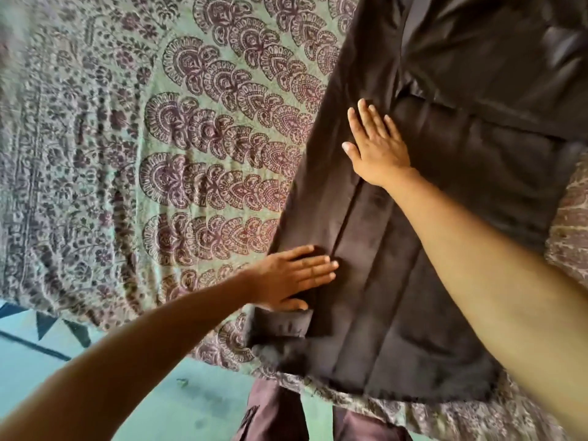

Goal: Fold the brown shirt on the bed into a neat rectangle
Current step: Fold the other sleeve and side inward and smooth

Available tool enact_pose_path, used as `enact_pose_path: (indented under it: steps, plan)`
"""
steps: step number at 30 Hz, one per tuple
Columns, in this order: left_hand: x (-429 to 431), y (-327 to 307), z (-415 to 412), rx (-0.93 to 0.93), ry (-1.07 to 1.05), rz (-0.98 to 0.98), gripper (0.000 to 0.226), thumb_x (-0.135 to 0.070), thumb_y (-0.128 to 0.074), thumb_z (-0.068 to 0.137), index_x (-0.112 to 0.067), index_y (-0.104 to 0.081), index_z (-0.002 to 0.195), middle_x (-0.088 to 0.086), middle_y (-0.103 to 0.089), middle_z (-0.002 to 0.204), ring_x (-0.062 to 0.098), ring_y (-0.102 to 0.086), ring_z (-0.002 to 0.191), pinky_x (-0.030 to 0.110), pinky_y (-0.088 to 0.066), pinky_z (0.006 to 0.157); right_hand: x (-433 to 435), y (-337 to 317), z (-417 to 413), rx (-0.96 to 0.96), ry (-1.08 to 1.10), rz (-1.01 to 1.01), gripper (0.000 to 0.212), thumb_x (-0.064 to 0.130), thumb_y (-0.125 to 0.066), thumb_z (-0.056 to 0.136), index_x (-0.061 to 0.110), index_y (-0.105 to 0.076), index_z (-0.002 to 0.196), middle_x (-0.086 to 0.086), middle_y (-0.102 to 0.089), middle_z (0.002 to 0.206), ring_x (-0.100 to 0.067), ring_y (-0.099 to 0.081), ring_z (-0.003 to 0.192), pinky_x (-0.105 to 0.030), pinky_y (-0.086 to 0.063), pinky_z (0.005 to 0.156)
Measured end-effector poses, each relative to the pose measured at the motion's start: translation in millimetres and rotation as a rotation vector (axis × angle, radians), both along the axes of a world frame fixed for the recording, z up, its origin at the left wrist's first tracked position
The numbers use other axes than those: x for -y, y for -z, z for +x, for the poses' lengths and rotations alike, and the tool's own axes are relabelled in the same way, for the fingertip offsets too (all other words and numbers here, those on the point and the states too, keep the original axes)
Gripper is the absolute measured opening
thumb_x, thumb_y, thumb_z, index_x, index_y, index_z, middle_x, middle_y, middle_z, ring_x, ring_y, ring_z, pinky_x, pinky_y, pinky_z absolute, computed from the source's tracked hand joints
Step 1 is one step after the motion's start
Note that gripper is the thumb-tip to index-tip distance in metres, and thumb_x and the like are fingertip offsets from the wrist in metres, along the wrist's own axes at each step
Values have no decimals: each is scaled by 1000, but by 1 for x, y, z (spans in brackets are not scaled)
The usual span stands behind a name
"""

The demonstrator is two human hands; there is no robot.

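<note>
Brown shirt [445, 186] is laid flat on patterned bedspread [159, 154]. Left hand [292, 276] is pressed flat, fingers straight, near folded sleeve cuff [280, 326]. Right hand [377, 144] is spread flat higher up.

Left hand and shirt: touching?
Touching. The head view shows the left hand lying flat on the shirt, straight fingers pressed on its folded side with no gap.

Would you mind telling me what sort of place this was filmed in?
Probably a home bedroom. A bed with a patterned cover fills the view. A brown shirt lies spread on it under the flat left hand and right hand. A teal floor shows beside it.
</note>
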State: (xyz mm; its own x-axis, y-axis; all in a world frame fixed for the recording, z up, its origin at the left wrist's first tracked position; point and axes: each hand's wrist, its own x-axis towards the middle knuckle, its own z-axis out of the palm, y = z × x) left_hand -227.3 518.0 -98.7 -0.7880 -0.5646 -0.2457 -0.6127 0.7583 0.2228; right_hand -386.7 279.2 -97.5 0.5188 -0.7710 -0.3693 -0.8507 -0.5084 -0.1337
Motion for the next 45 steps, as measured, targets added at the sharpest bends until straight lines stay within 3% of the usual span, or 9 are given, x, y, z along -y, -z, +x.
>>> enact_pose_path:
  steps: [5, 10, 13, 20, 24, 29, 34, 43, 45]
  plan:
    - [-76, -4, 8, -32, 159, 70, 66, -52, -30, 93, -13, -22, 146, 6, -28, 152, 19, -28, 140, 40, -2, 117, -12, -13, 13, -67, 66, -29, 59, 38, -25, 100, 16, -2, 149, -5, 5, 157, -17, 1, 145, -37, 3, 116]
    - [-11, -15, 20, -98, -212, -17, 61, -46, -31, 95, -11, -29, 145, 8, -31, 151, 21, -29, 139, 40, -13, 115, -70, -14, 18, 187, 86, -42, 60, 35, -32, 96, 9, -16, 148, -11, -10, 156, -24, -11, 144, -38, -5, 115]
    - [31, -10, 35, -34, -298, -42, 61, -44, -32, 94, -9, -31, 144, 12, -32, 150, 25, -30, 139, 41, -12, 115, -92, -5, 12, 155, 78, -2, 60, 34, -32, 96, 10, -14, 148, -11, -9, 156, -23, -10, 144, -37, -6, 115]
    - [-68, 6, 38, -8, -6, -23, 63, -46, -30, 93, -11, -24, 145, 10, -33, 150, 24, -33, 138, 43, -15, 115, -86, -7, 15, 5, 75, 22, 62, 38, -28, 99, 17, 2, 149, -3, 8, 157, -16, 4, 145, -35, 0, 116]
    - [-120, -6, 48, -14, 184, 59, 58, -43, -18, 97, -10, -26, 144, 7, -34, 149, 19, -34, 137, 40, -2, 117, -88, -10, 17, -4, 93, 29, 62, 38, -29, 99, 17, 0, 149, -3, 7, 158, -16, 2, 145, -35, 1, 116]
    - [-45, -14, 35, -68, -101, -76, 62, -47, -26, 96, -9, -26, 145, 10, -32, 150, 22, -30, 139, 42, -14, 115, -100, -14, 12, 54, 88, -37, 62, 37, -34, 98, 12, -8, 149, -7, -2, 158, -20, -6, 145, -38, -2, 116]
    - [13, -2, 34, 24, -249, -104, 56, -44, -30, 96, -16, -30, 145, 12, -31, 151, 27, -32, 138, 45, -17, 114, -102, -13, 10, -28, 135, -26, 62, 45, -29, 98, 22, -4, 149, 1, 4, 158, -17, -1, 145, -44, 0, 115]
    - [-120, 8, 41, -61, 126, -39, 53, -50, -25, 95, -30, -28, 144, 0, -22, 150, 22, -35, 136, 49, -8, 115, -105, -13, 8, -18, 120, -2, 62, 43, -28, 99, 18, -3, 149, -4, 5, 158, -20, 0, 145, -40, -1, 116]
    - [-115, 0, 41, -131, 83, -32, 52, -48, -28, 96, -29, -29, 144, 1, -22, 151, 20, -33, 137, 47, -11, 115, -109, -14, 6, 7, 113, -21, 62, 41, -32, 98, 17, -7, 149, -7, 3, 158, -22, -2, 145, -41, 0, 116]
